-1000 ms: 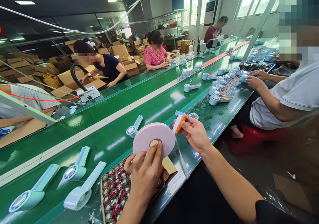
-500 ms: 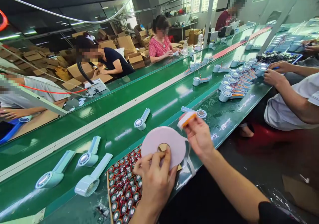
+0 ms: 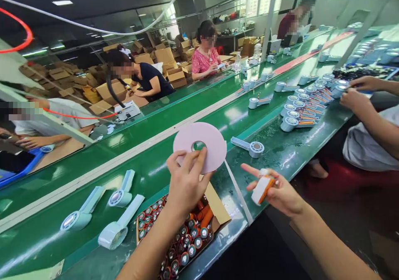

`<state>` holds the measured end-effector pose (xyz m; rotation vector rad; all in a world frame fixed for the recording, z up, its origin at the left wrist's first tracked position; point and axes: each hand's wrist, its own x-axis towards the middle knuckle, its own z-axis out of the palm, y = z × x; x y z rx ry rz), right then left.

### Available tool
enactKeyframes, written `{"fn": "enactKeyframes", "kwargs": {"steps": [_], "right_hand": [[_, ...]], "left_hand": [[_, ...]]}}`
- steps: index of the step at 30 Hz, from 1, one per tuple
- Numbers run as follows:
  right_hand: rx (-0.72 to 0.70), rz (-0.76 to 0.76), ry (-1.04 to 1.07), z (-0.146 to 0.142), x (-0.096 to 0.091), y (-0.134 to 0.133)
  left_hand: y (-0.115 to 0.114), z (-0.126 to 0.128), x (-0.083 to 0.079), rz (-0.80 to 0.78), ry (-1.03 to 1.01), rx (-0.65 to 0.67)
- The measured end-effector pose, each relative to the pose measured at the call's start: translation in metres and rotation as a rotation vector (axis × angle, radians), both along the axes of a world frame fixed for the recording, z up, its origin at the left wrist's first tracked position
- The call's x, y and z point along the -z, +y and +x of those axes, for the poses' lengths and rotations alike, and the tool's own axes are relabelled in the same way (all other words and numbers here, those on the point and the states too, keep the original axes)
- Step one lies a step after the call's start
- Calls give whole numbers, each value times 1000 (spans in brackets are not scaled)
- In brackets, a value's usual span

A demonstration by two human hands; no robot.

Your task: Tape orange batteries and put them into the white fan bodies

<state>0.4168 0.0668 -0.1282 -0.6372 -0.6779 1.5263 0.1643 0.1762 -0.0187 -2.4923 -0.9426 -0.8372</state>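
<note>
My left hand [image 3: 185, 180] grips a flat pink roll of tape [image 3: 201, 145] by its lower edge and holds it up over the green belt [image 3: 149, 176]. A strip of tape [image 3: 238, 197] runs down from the roll toward my right hand. My right hand [image 3: 274, 190] is closed on a small orange cylinder [image 3: 262, 188] with white tape on it, its forefinger pointing left. Below my left arm sits a cardboard box [image 3: 218, 207] packed with several orange cylinders [image 3: 187, 238].
Three pale blue fan housings [image 3: 116, 232] lie on the belt at the left and one [image 3: 252, 147] lies behind my right hand. A co-worker's hands [image 3: 353, 97] work at a cluster of housings [image 3: 299, 109] on the right. Other people sit across the belt among cardboard cartons.
My left hand has raised the tape roll higher. My right hand has dropped down and right with the orange cylinder, drawing out a longer strip of tape.
</note>
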Motion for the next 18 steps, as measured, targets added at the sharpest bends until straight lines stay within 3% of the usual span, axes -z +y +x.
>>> {"fn": "enactKeyframes", "kwargs": {"steps": [5,11,15,18], "right_hand": [[-370,73,-80,-19,-4,3],[-397,87,-52,-17,18,1],[-584,60,-91,-4,24,-8],[-711,35,-306,22,20,-16]], "left_hand": [[5,9,-16,114,-44,42],[19,9,-27,52,-25,-5],[38,-3,-32,-66,-63,-39],[42,-4,-22,-157,-9,-33]]}}
